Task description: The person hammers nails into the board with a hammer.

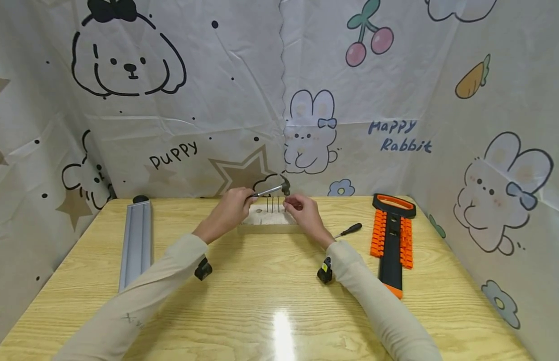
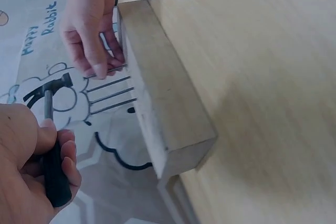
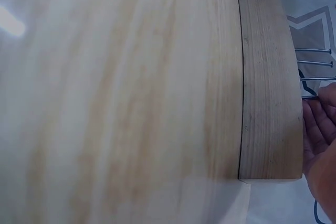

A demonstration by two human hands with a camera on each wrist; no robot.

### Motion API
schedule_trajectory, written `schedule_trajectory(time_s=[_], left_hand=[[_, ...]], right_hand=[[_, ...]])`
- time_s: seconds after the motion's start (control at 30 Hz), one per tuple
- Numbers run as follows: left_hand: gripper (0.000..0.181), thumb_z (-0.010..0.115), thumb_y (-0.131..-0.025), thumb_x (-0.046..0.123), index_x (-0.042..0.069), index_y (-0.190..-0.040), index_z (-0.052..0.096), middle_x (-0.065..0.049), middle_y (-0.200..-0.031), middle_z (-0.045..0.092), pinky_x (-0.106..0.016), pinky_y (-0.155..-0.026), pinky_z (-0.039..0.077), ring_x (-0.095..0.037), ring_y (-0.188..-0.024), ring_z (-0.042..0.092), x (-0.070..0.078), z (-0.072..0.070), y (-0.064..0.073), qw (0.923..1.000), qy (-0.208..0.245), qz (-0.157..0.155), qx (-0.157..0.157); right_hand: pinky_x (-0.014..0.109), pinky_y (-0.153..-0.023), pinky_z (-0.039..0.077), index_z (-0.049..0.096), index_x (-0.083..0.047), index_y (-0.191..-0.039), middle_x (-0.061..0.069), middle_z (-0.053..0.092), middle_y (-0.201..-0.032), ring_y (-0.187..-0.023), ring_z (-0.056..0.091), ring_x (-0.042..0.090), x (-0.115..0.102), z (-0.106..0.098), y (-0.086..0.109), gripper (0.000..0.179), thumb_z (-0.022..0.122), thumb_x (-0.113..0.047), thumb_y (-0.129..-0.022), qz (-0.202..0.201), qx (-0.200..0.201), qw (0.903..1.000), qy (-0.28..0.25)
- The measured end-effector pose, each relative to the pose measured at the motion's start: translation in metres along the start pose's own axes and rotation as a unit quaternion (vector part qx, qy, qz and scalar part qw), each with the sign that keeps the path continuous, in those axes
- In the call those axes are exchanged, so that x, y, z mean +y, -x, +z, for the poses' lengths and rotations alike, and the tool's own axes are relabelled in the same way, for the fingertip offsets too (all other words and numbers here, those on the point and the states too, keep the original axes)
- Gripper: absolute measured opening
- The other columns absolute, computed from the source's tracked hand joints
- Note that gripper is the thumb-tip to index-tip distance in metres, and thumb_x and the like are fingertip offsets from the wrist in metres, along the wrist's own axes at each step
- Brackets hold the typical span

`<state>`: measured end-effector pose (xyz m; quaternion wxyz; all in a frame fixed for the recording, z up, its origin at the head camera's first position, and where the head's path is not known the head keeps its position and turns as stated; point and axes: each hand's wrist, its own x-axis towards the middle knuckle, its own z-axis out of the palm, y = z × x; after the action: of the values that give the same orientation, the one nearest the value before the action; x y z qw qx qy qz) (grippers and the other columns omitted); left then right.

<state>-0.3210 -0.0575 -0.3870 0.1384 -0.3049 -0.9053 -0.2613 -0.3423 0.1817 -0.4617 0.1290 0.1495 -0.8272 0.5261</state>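
Note:
My left hand [image 1: 231,209] grips a claw hammer [image 2: 48,97] by its dark handle, the metal head raised above the wooden block [image 1: 267,229]. Several nails [image 1: 272,204] stand upright in a row in the top of the block. At the right end of that row, my right hand [image 1: 307,214] pinches another nail [image 3: 310,98] between thumb and fingers, its lower end at the block's top face. In the left wrist view the hammer head is close to the right hand but apart from it.
A screwdriver [image 1: 351,229] and a black-and-yellow tape measure [image 1: 325,271] lie near the right forearm. An orange-and-black tool [image 1: 391,245] is farther right. By the left sleeve are a small black object [image 1: 203,269] and a long grey metal piece [image 1: 136,240]. Printed cloth hangs behind.

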Motion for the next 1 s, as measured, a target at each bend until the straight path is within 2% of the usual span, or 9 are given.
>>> schedule_trajectory(time_s=[0.07, 0.13, 0.3, 0.37, 0.53, 0.57, 0.77, 1.0], left_hand=[[0.021, 0.059, -0.108, 0.007, -0.007, -0.099, 0.072, -0.014, -0.084, 0.067, -0.031, -0.060, 0.045, -0.017, -0.065, 0.052, -0.0024, 0.0026, 0.0011, 1.0000, 0.002, -0.001, -0.005], [0.021, 0.058, -0.108, 0.008, -0.006, -0.100, 0.072, -0.014, -0.085, 0.067, -0.032, -0.061, 0.046, -0.018, -0.065, 0.053, -0.0030, 0.0031, 0.0019, 1.0000, 0.007, 0.002, 0.004], [0.019, 0.058, -0.108, 0.009, -0.005, -0.106, 0.071, -0.017, -0.091, 0.068, -0.038, -0.067, 0.050, -0.024, -0.074, 0.059, -0.0004, -0.0005, 0.0002, 0.9974, 0.035, 0.005, 0.063], [0.019, 0.058, -0.108, 0.009, -0.004, -0.104, 0.071, -0.015, -0.089, 0.067, -0.037, -0.066, 0.049, -0.023, -0.072, 0.058, 0.0009, -0.0017, -0.0005, 0.9986, 0.024, -0.003, 0.048], [0.021, 0.058, -0.108, 0.008, -0.003, -0.096, 0.070, -0.012, -0.081, 0.064, -0.033, -0.062, 0.048, -0.019, -0.066, 0.055, 0.0014, 0.0009, -0.0013, 0.9988, -0.033, -0.009, -0.034], [0.021, 0.058, -0.108, 0.008, -0.003, -0.096, 0.070, -0.012, -0.081, 0.064, -0.033, -0.062, 0.048, -0.019, -0.067, 0.056, 0.0011, 0.0019, -0.0014, 0.9987, -0.035, -0.008, -0.036], [0.020, 0.059, -0.107, 0.007, -0.007, -0.103, 0.072, -0.016, -0.087, 0.068, -0.038, -0.066, 0.054, -0.024, -0.072, 0.063, -0.0005, 0.0045, 0.0005, 0.9997, -0.024, 0.001, 0.001], [0.020, 0.059, -0.107, 0.008, -0.008, -0.108, 0.072, -0.018, -0.092, 0.070, -0.038, -0.068, 0.056, -0.024, -0.075, 0.066, -0.0020, 0.0058, 0.0019, 0.9998, -0.021, 0.000, 0.004]], right_hand=[[0.030, -0.086, 0.058, 0.074, 0.004, -0.111, 0.019, 0.075, -0.108, -0.097, 0.070, 0.028, 0.0003, 0.0005, 0.0003, 0.017, 0.070, -0.009, -0.101, -0.004, -0.002, 1.0000, -0.002], [0.028, -0.086, 0.058, 0.074, 0.005, -0.111, 0.018, 0.075, -0.108, -0.096, 0.070, 0.026, 0.0003, 0.0007, 0.0013, 0.018, 0.070, -0.009, -0.101, -0.004, -0.003, 1.0000, -0.004], [0.027, -0.086, 0.057, 0.072, 0.007, -0.116, 0.019, 0.075, -0.110, -0.099, 0.070, 0.028, 0.0001, 0.0011, 0.0029, 0.022, 0.069, -0.010, -0.102, 0.001, -0.005, 0.9999, -0.011], [0.028, -0.087, 0.057, 0.072, 0.007, -0.117, 0.018, 0.074, -0.111, -0.100, 0.070, 0.028, 0.0007, 0.0014, 0.0025, 0.022, 0.068, -0.011, -0.103, 0.002, -0.009, 0.9999, -0.012], [0.032, -0.088, 0.058, 0.074, 0.003, -0.112, 0.017, 0.075, -0.109, -0.100, 0.071, 0.029, 0.0012, 0.0012, 0.0018, 0.017, 0.069, -0.011, -0.103, -0.004, -0.008, 0.9999, -0.006], [0.033, -0.088, 0.058, 0.074, 0.002, -0.111, 0.017, 0.075, -0.109, -0.100, 0.071, 0.029, 0.0013, 0.0009, 0.0018, 0.017, 0.069, -0.012, -0.103, -0.005, -0.006, 1.0000, -0.005], [0.034, -0.088, 0.058, 0.073, 0.004, -0.114, 0.018, 0.075, -0.109, -0.100, 0.070, 0.031, 0.0013, -0.0014, 0.0012, 0.019, 0.069, -0.011, -0.102, -0.012, -0.010, 0.9999, -0.008], [0.031, -0.087, 0.058, 0.073, 0.003, -0.115, 0.017, 0.075, -0.110, -0.100, 0.070, 0.029, -0.0007, -0.0054, -0.0005, 0.020, 0.069, -0.012, -0.103, 0.002, -0.020, 0.9998, -0.007]])
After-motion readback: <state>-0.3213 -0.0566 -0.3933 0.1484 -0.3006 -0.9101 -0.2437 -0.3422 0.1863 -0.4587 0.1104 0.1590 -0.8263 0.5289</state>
